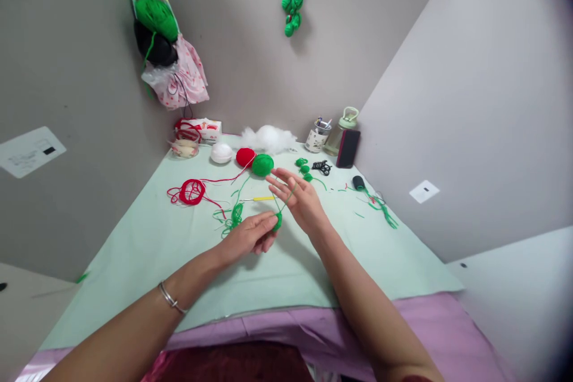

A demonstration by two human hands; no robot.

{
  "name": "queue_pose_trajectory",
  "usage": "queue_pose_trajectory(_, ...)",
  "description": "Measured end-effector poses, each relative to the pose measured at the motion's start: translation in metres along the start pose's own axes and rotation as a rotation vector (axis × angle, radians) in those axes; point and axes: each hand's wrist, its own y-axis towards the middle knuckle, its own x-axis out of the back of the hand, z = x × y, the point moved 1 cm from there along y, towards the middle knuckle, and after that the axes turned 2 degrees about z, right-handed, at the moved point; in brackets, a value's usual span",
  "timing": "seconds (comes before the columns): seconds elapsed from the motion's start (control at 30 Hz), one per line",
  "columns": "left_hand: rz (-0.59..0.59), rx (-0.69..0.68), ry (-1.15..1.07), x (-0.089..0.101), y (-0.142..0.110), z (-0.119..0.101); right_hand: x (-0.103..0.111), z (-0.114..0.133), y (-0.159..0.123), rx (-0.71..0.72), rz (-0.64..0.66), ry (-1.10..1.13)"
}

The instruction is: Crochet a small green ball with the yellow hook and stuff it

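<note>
My left hand (250, 233) is closed, pinching a small green crocheted piece (278, 222) between thumb and fingers, low over the table. Green yarn (289, 197) runs up from that piece and loops around the fingers of my right hand (299, 200), which are stretched out and apart. Just behind the hands lies a crochet hook (263, 198) with a yellow handle. Loose green yarn (236, 215) is heaped left of the crocheted piece. A green yarn ball (262, 165) sits farther back, beside a red yarn ball (245, 157).
A coil of red yarn (192, 191) lies at left. White stuffing (271, 139), a pen holder (317, 136), a bottle (344, 131) and a phone (348, 149) line the back. Small green pieces (305, 169) and a dark thread spool (359, 183) lie to the right.
</note>
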Motion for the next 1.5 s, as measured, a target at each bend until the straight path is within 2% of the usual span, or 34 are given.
queue_pose_trajectory(0.1, -0.012, 0.028, -0.035, 0.001, 0.0, 0.001, 0.005, -0.001, 0.001, 0.071, -0.068, -0.124)
queue_pose_trajectory(0.23, -0.023, 0.064, -0.102, 0.005, -0.001, 0.001, 0.017, 0.001, 0.0, 0.327, -0.267, -0.503)
queue_pose_trajectory(0.3, -0.02, 0.076, -0.139, 0.007, -0.002, -0.001, 0.02, 0.002, -0.001, 0.456, -0.29, -0.772)
queue_pose_trajectory(0.37, -0.02, 0.081, -0.176, 0.01, -0.003, -0.002, 0.022, 0.003, 0.0, 0.494, -0.28, -0.907)
queue_pose_trajectory(0.47, -0.029, 0.081, -0.23, 0.016, -0.003, -0.005, 0.024, 0.004, 0.003, 0.38, -0.264, -0.83)
queue_pose_trajectory(0.6, -0.054, 0.088, -0.294, 0.022, -0.004, -0.006, 0.025, 0.002, 0.008, 0.184, -0.16, -0.676)
queue_pose_trajectory(0.7, -0.095, 0.115, -0.339, 0.024, -0.002, -0.003, 0.026, 0.002, 0.008, 0.172, -0.194, -0.671)
queue_pose_trajectory(0.8, -0.128, 0.151, -0.381, 0.026, 0.0, 0.0, 0.03, 0.006, 0.007, 0.232, -0.276, -0.705)
queue_pose_trajectory(0.87, -0.137, 0.168, -0.402, 0.028, 0.0, -0.001, 0.034, 0.009, 0.006, 0.235, -0.254, -0.699)
queue_pose_trajectory(0.97, -0.15, 0.176, -0.422, 0.032, -0.001, -0.004, 0.04, 0.016, 0.006, 0.166, -0.188, -0.627)
queue_pose_trajectory(1.07, -0.155, 0.177, -0.424, 0.033, -0.002, -0.005, 0.037, 0.023, 0.003, 0.162, -0.179, -0.568)
queue_pose_trajectory(1.13, -0.157, 0.175, -0.416, 0.032, -0.001, -0.003, 0.026, 0.025, -0.003, 0.176, -0.082, -0.549)
queue_pose_trajectory(1.17, -0.16, 0.171, -0.409, 0.032, -0.001, -0.002, 0.018, 0.023, -0.006, 0.173, 0.026, -0.539)
queue_pose_trajectory(1.2, -0.163, 0.164, -0.402, 0.031, 0.0, -0.001, 0.009, 0.021, -0.009, 0.166, 0.21, -0.534)
queue_pose_trajectory(1.23, -0.166, 0.156, -0.393, 0.03, 0.0, 0.0, 0.001, 0.018, -0.012, 0.155, 0.342, -0.527)
queue_pose_trajectory(1.27, -0.165, 0.148, -0.382, 0.03, 0.0, 0.001, -0.005, 0.014, -0.014, 0.14, 0.387, -0.51)
queue_pose_trajectory(1.37, -0.142, 0.13, -0.343, 0.03, 0.0, -0.001, -0.007, 0.002, -0.013, 0.093, 0.3, -0.48)
queue_pose_trajectory(1.43, -0.12, 0.111, -0.313, 0.032, -0.002, -0.004, 0.0, 0.0, -0.009, 0.081, 0.218, -0.454)
queue_pose_trajectory(1.5, -0.107, 0.084, -0.28, 0.034, -0.005, -0.009, 0.006, 0.002, -0.006, 0.064, 0.205, -0.422)
